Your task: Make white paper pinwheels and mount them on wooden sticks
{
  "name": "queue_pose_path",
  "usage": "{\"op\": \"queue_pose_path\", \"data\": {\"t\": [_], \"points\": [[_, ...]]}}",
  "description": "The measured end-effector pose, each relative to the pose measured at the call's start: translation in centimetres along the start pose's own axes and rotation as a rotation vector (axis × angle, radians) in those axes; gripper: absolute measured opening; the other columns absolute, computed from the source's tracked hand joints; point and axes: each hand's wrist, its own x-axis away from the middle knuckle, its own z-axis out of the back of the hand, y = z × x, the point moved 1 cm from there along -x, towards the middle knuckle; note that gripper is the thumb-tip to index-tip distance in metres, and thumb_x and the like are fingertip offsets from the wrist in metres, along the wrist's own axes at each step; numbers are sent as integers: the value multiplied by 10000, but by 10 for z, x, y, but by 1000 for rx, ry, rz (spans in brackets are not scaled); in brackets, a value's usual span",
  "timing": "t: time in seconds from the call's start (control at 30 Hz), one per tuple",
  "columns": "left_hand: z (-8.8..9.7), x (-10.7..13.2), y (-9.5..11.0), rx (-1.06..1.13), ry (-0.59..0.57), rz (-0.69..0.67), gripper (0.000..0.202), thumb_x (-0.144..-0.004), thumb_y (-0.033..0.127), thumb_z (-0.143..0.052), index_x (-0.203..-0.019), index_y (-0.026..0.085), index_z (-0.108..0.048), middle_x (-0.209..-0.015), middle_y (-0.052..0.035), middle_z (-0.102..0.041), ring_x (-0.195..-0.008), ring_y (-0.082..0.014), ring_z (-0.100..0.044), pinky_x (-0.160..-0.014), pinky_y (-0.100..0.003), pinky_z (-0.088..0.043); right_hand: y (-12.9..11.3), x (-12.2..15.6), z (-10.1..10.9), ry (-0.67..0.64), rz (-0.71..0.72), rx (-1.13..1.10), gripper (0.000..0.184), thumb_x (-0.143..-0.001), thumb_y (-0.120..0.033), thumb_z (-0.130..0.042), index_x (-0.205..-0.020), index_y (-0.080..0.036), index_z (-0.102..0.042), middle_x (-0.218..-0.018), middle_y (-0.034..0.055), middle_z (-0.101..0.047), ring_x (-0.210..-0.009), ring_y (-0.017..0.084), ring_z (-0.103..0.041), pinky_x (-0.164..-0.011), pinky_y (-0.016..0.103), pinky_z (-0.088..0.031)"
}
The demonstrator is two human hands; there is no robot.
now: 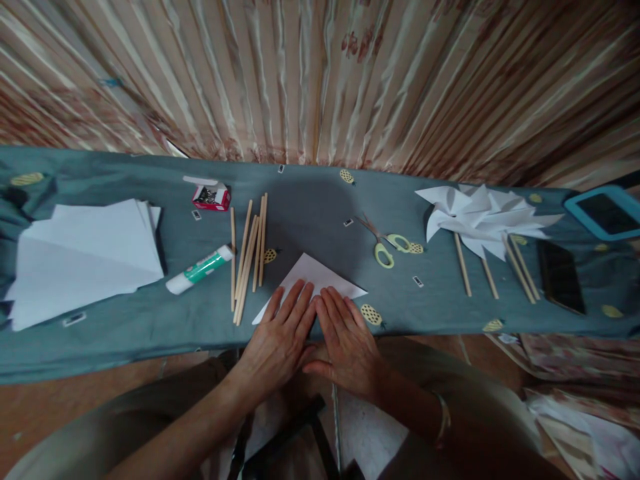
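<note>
My left hand (280, 343) and right hand (350, 340) lie flat, palms down, fingers stretched out on a folded white paper triangle (306, 268) — pressing on it, pinching nothing. My inner fingertips come together near its middle; whether they actually touch, I can't tell. The paper sits at the front of the table, its peak pointing away from me, its right corner out past my right fingers and its left corner close to the front edge. Its near side is hidden under my hands, and my thumbs reach toward me, over the table's edge.

Just left of the paper lies a loose bunch of wooden sticks (247, 257), so there's little room on that side. A green-and-white glue stick (200, 270) slants beside them, with an open red box (220, 199) of small metal pieces behind and a stack of white paper sheets (90, 247) farther left. On my right I have more space: grey-blue tablecloth (320, 207) runs past the paper's corner toward the scissors (379, 235), handles parted, and on to the overlapping white pinwheels (480, 210), their sticks toward me. A dark phone (561, 277) and a blue-framed tablet (580, 210) lie beyond — the pleated curtain (320, 87) hangs along the far edge
</note>
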Motion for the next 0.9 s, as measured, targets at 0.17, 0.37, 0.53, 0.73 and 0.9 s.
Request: {"op": "queue_pose_path", "data": {"t": [0.17, 0.37, 0.53, 0.73, 0.9], "points": [[1, 0, 0, 7, -22, 8, 697, -861, 470, -533, -1399, 55, -380, -1502, -193, -332, -1417, -350, -212, -1140, -508, -198, 0, 0, -1, 3, -6, -24, 823, -877, -603, -422, -1392, 25, -297, -1407, 266, -426, -1407, 335, -231, -1102, 516, -277], [1, -2, 1, -13, -49, 17, 711, -859, 475, -531, -1395, 32, -385, -1497, -207, -332, -1414, -359, -219, -1140, -519, -209, -1, -2, -1, -11, -27, -11, 842, -869, -624, -420, -1385, 35, -327, -1411, 267, -421, -1398, 343, -256, -1112, 507, -276], [2, -2, -1, 5, -42, 3, 698, -863, 460, -534, -1381, 13, -394, -1484, -230, -343, -1405, -374, -237, -1129, -526, -244, 3, -2, 5, -37, -18, 10, 885, -837, -673, -432, -1367, 33, -375, -1410, 278, -418, -1383, 362, -280, -1103, 519, -286], [5, 12, -8, 28, 19, 11, 666, -855, 296, -573, -1413, 32, -322, -1482, -239, -342, -1410, -361, -230, -1116, -512, -300, 17, 8, 16, -45, -63, 47, 850, -845, -640, -459, -1362, 30, -383, -1408, 291, -416, -1384, 368, -271, -1082, 547, -301], [11, 29, -10, 18, 32, 41, 682, -860, 182, -548, -1442, 28, -228, -1472, -258, -347, -1421, -332, -211, -1110, -496, -330, 27, 18, 20, -27, -112, 121, 842, -863, -632, -432, -1366, 42, -376, -1402, 301, -424, -1363, 373, -317, -1073, 545, -304]]}}
